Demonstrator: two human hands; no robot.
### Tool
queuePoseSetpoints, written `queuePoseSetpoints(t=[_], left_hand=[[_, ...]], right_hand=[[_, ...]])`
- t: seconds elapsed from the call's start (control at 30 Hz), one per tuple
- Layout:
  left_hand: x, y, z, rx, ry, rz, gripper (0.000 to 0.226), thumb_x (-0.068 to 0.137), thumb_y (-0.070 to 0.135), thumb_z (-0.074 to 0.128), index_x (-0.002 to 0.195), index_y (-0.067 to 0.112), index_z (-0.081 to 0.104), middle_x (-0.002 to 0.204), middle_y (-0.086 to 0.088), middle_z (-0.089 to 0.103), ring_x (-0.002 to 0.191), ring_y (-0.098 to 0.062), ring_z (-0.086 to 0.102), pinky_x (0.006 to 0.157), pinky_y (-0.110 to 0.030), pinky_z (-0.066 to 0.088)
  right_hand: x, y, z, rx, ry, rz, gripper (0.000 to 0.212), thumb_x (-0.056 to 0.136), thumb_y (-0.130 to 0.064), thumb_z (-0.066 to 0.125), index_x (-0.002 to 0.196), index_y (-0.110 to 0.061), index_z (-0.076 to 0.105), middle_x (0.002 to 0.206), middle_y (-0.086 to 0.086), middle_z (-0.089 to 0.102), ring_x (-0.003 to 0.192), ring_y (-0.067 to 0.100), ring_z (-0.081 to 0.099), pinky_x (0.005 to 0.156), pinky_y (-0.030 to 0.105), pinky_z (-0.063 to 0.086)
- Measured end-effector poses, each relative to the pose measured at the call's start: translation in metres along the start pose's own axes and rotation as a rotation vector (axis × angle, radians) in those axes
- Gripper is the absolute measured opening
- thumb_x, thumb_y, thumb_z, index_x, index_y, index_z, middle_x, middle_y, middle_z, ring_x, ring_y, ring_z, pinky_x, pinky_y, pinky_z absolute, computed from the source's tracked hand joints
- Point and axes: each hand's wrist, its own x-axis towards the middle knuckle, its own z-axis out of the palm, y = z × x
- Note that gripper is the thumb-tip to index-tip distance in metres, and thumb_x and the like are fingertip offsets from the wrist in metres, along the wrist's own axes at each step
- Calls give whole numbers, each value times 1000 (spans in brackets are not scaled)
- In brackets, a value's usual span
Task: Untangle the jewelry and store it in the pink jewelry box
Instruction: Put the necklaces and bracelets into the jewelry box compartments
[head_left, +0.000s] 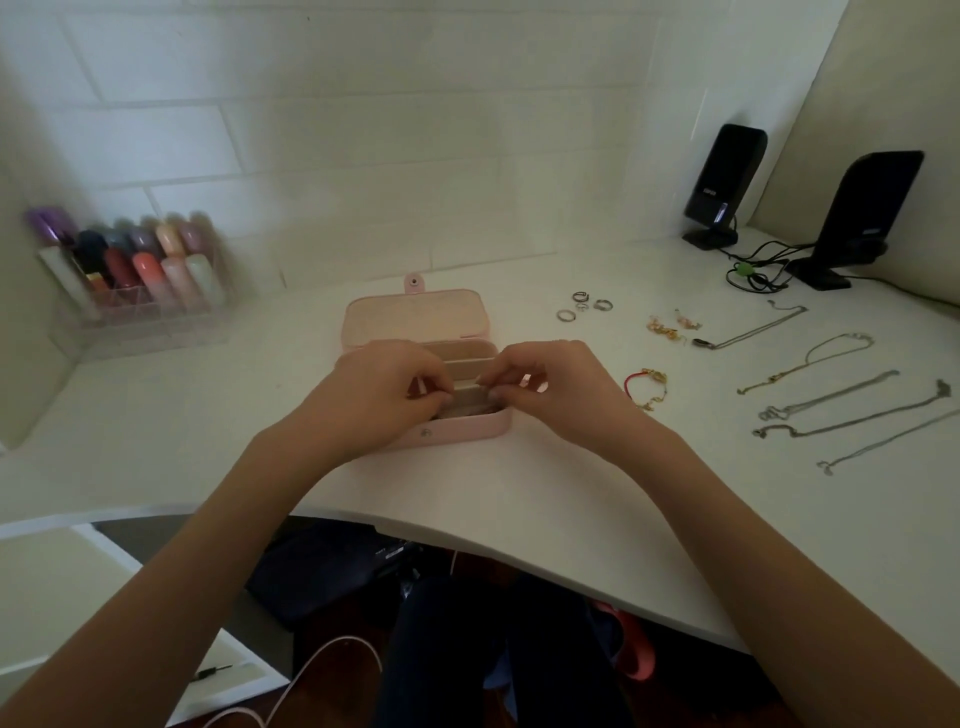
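I see both hands over the open pink jewelry box (457, 428) on the worktop (519, 493). Left hand (384, 395) and right hand (558, 387) have fingers curled, pinching something small above its front compartment; the item itself I cannot make out. Right of the box lie a red bracelet (644, 387), chains (831, 400), rings (584, 305).

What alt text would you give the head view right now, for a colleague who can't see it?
Both hands, left hand and right hand, work with curled fingers inside the open pink jewelry box on a white desk. Rings, a red bracelet and several chains lie spread to the right.
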Motion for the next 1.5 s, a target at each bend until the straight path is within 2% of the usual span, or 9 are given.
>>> queuePoseSetpoints(t=[0.1,0.27,0.5,0.6,0.7,0.83,1.23,1.4,1.5], left_hand=[[8,20,10,4,58,60,7,86,23,64,82,27,69,72,18,52,77,-5,52,67,-7,36],[34,66,37,33,61,289,11,89,18,60,94,18,69,87,6,61,91,-16,55,79,-31,43],[68,161,90,-89,-83,500,27,96,24,49,120,21,60,125,6,57,118,-12,47,98,-27,37],[78,202,117,-92,-213,608,41,98,32,45,137,19,46,145,3,43,134,-12,35,108,-24,25],[90,233,141,-36,-261,675,53,100,34,40,147,12,29,156,-3,24,144,-14,16,114,-24,9],[107,258,165,65,-284,708,57,102,35,32,149,5,18,158,-9,17,146,-18,10,117,-30,6],[111,256,193,-95,-170,683,48,101,28,38,141,2,38,151,-13,33,145,-21,16,115,-25,3],[110,252,195,-292,-127,589,28,98,27,47,109,4,57,132,-13,54,140,-20,31,116,-29,19],[109,255,185,-566,-120,361,30,94,31,55,115,11,48,127,-7,56,114,-11,55,94,-27,43]], right_hand=[[-12,5,-17,81,65,57,12,81,-4,70,88,-13,73,78,-6,72,64,0,61,61,12,46],[-52,33,-65,27,210,183,9,83,-12,71,87,-20,73,81,-9,73,74,1,65,68,25,48],[-125,94,-152,-223,617,508,14,90,-13,61,99,-17,71,96,-4,69,80,4,61,66,6,40],[-151,127,-184,-343,817,703,25,95,-12,51,114,-13,66,115,6,65,92,19,61,77,18,44],[-163,157,-200,-439,767,863,31,97,-15,47,124,-10,61,130,13,58,114,30,55,97,32,40],[-161,174,-199,-617,642,1029,31,100,-23,43,114,-8,66,105,17,64,90,31,60,75,33,46],[-161,164,-198,-660,708,918,30,90,5,45,108,-12,63,109,16,58,101,32,54,75,34,41],[-160,146,-194,-174,901,647,22,91,-1,53,103,-17,64,95,6,63,84,16,62,71,17,47],[-157,127,-192,310,819,453,21,87,1,61,103,-13,65,88,8,63,78,14,68,77,21,54]])
